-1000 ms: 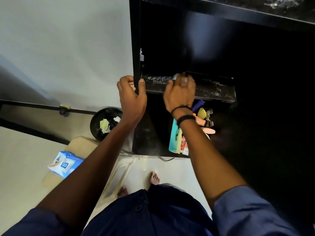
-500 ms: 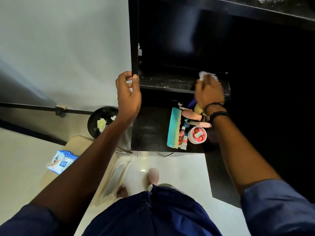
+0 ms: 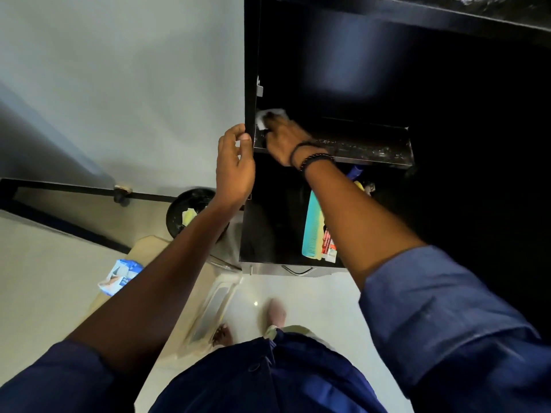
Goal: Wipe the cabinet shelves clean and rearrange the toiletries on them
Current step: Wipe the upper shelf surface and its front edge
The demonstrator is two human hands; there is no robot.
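A black cabinet stands open against the wall. My right hand (image 3: 283, 138) presses a white wipe (image 3: 269, 116) onto the far left end of the upper shelf (image 3: 372, 149), whose surface shows pale dusty streaks. My left hand (image 3: 235, 165) grips the cabinet's left side panel (image 3: 250, 84) at shelf height. On the lower shelf (image 3: 268, 234) lie toiletries, partly hidden by my right forearm: a teal comb (image 3: 311, 231), a red-and-white tube (image 3: 328, 244) and a blue item (image 3: 354, 171).
A black waste bin (image 3: 190, 213) with crumpled paper stands on the floor left of the cabinet. A blue wipes packet (image 3: 119, 277) lies on a beige mat. My bare feet (image 3: 275, 312) are on the white floor just in front of the cabinet.
My right hand swept the wipe from the shelf's middle to its right end, then back across to the far left end. My left hand kept its hold on the side panel.
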